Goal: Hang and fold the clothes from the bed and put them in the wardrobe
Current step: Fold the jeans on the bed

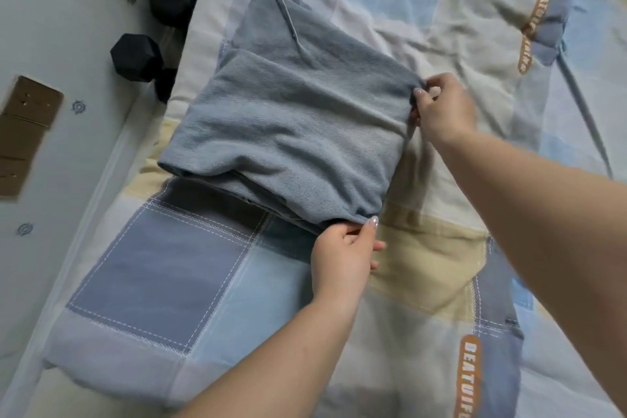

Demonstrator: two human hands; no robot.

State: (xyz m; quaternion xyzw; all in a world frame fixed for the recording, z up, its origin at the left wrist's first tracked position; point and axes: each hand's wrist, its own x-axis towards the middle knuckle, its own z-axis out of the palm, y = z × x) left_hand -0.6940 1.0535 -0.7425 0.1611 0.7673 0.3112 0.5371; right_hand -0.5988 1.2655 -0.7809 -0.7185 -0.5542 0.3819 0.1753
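While the left hand point(342, 249) pinches the folded grey garment's point(288, 132) near corner and the right hand point(441, 108) its right corner, lift both evenly so the layers stay square on the bed point(424, 248).

Lying folded into a thick, roughly square bundle on the patchwork bedspread point(190, 282): a grey-blue denim garment point(288, 125), several layers showing at its near edge, a stitched seam running across the flatter part at the far end. Being pinched at two corners, sitting close to the bed's left edge.
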